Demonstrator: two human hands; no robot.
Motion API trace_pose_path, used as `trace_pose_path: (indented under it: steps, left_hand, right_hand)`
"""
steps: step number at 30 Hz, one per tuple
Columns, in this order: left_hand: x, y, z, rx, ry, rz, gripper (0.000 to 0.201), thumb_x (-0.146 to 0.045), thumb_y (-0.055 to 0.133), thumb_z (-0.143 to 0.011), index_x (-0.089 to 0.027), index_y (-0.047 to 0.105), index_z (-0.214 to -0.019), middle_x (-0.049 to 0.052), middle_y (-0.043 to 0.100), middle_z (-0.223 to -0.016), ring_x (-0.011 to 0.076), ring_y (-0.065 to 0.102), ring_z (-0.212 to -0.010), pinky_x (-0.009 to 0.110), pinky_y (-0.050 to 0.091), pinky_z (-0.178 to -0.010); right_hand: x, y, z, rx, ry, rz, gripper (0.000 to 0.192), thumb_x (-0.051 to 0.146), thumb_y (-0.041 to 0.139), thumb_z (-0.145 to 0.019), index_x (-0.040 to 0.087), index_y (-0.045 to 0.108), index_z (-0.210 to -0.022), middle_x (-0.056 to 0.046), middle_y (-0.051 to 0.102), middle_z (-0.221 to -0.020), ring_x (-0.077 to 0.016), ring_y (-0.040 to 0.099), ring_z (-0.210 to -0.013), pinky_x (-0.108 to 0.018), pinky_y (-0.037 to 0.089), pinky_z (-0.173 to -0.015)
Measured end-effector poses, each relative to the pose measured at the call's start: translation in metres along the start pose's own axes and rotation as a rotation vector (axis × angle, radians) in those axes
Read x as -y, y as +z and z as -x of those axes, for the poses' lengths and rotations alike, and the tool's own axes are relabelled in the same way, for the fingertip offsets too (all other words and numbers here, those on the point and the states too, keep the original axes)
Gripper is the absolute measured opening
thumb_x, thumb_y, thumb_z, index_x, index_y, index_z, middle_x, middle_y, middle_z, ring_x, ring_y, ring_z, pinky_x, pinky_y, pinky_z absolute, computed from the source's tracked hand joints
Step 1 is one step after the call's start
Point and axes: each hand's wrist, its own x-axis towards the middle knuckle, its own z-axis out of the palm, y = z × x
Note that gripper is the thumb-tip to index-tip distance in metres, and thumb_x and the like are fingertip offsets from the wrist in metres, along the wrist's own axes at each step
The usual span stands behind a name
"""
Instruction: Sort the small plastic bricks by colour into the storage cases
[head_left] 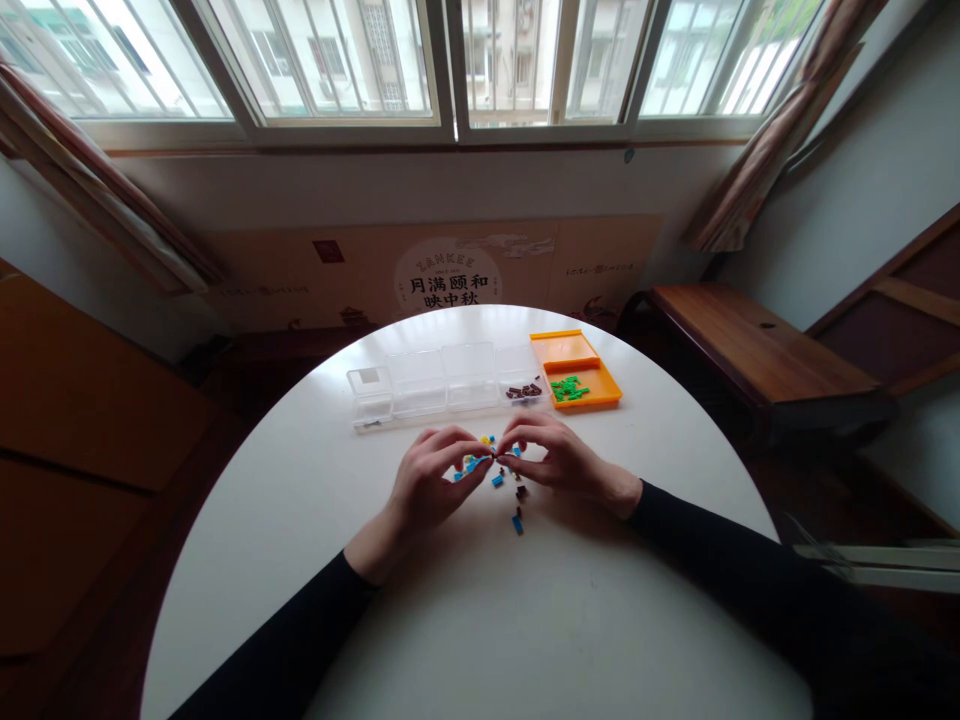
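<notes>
Both hands (495,470) pinch small bricks (501,478); trays (450,380) behind.

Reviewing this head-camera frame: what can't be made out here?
- What the left hand and right hand pinch between them: fingertips cover it, too small to identify.
- Small bricks on the white table: colours show, shapes too small.
- Brown pieces in the clear boxes: count unclear.
- Both elbows: cut off by the bottom edge.

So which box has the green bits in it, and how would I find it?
Start at the round white table and follow the row of clear boxes along its far side, beyond both hands. At the right end of that row lies the orange tray, holding the green pieces. It is the only coloured container; the others are see-through.
</notes>
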Motion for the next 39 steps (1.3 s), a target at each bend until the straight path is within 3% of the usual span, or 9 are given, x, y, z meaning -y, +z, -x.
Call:
trace_pose_path:
  steps: [5, 8, 12, 14, 20, 26, 34, 39]
  left_hand:
    - [-0.001, -0.002, 0.000, -0.006, 0.014, -0.015, 0.007, -0.028, 0.078, -0.102, -0.027, 0.081, -0.108, 0.003, 0.081, -0.100, 0.0180, 0.075, -0.086, 0.038, 0.057, -0.088]
    - [-0.002, -0.004, -0.001, -0.013, -0.009, -0.033, 0.016, -0.029, 0.078, -0.102, -0.027, 0.080, -0.117, 0.005, 0.080, -0.107, 0.0224, 0.075, -0.099, 0.041, 0.057, -0.093]
    - [0.000, -0.003, 0.000, 0.036, -0.014, -0.069, 0.014, -0.028, 0.076, -0.103, -0.026, 0.080, -0.116, 0.006, 0.079, -0.109, 0.0232, 0.073, -0.100, 0.041, 0.055, -0.094]
    - [0.002, -0.001, 0.001, 0.082, 0.017, -0.110, 0.012, -0.029, 0.075, -0.103, -0.027, 0.081, -0.113, 0.005, 0.079, -0.109, 0.0233, 0.073, -0.099, 0.041, 0.054, -0.092]
    - [0.000, -0.001, 0.001, 0.196, 0.071, -0.109, 0.009, -0.031, 0.078, -0.100, -0.031, 0.083, -0.107, 0.003, 0.079, -0.108, 0.0216, 0.072, -0.098, 0.041, 0.051, -0.092]
    - [-0.003, -0.002, 0.001, 0.302, 0.106, -0.064, 0.013, -0.030, 0.076, -0.102, -0.032, 0.082, -0.113, 0.004, 0.080, -0.111, 0.0220, 0.071, -0.098, 0.040, 0.051, -0.092]
    - [-0.002, 0.000, 0.001, 0.300, 0.094, -0.070, 0.014, -0.029, 0.073, -0.103, -0.030, 0.079, -0.116, 0.004, 0.080, -0.113, 0.0219, 0.072, -0.098, 0.040, 0.050, -0.093]
    - [-0.001, 0.000, 0.001, 0.307, 0.082, -0.058, 0.006, -0.028, 0.074, -0.103, -0.029, 0.079, -0.107, 0.003, 0.079, -0.111, 0.0212, 0.071, -0.097, 0.039, 0.049, -0.092]
  right_hand:
    - [0.004, -0.001, -0.001, -0.026, -0.020, 0.096, 0.006, 0.032, 0.078, -0.104, 0.026, 0.077, -0.105, -0.005, 0.076, -0.101, -0.0211, 0.069, -0.091, -0.039, 0.058, -0.085]
    - [0.000, -0.006, -0.005, -0.128, -0.010, 0.249, 0.004, 0.030, 0.078, -0.103, 0.026, 0.078, -0.101, -0.005, 0.078, -0.101, -0.0243, 0.069, -0.097, -0.045, 0.055, -0.094]
    - [-0.020, -0.020, -0.012, -0.301, 0.084, 0.397, 0.004, 0.026, 0.076, -0.102, 0.025, 0.079, -0.100, -0.006, 0.078, -0.101, -0.0268, 0.068, -0.099, -0.047, 0.053, -0.096]
    - [-0.034, -0.028, -0.014, -0.325, 0.130, 0.481, 0.005, 0.027, 0.076, -0.101, 0.025, 0.079, -0.098, -0.006, 0.078, -0.099, -0.0284, 0.067, -0.099, -0.048, 0.052, -0.095]
    - [-0.049, -0.036, -0.015, -0.300, 0.164, 0.727, 0.007, 0.025, 0.074, -0.100, 0.023, 0.078, -0.096, -0.008, 0.076, -0.102, -0.0306, 0.063, -0.101, -0.051, 0.048, -0.098]
    - [-0.032, -0.028, -0.012, -0.258, 0.133, 0.636, 0.010, 0.023, 0.068, -0.103, 0.023, 0.075, -0.096, -0.008, 0.075, -0.105, -0.0291, 0.063, -0.101, -0.049, 0.049, -0.098]
    - [-0.030, -0.025, -0.012, -0.206, 0.104, 0.539, 0.012, 0.021, 0.067, -0.103, 0.024, 0.073, -0.092, -0.006, 0.075, -0.102, -0.0269, 0.062, -0.098, -0.047, 0.050, -0.096]
    - [-0.027, -0.025, -0.012, -0.166, 0.100, 0.535, 0.012, 0.020, 0.068, -0.102, 0.024, 0.072, -0.092, -0.006, 0.076, -0.103, -0.0263, 0.063, -0.098, -0.046, 0.049, -0.098]
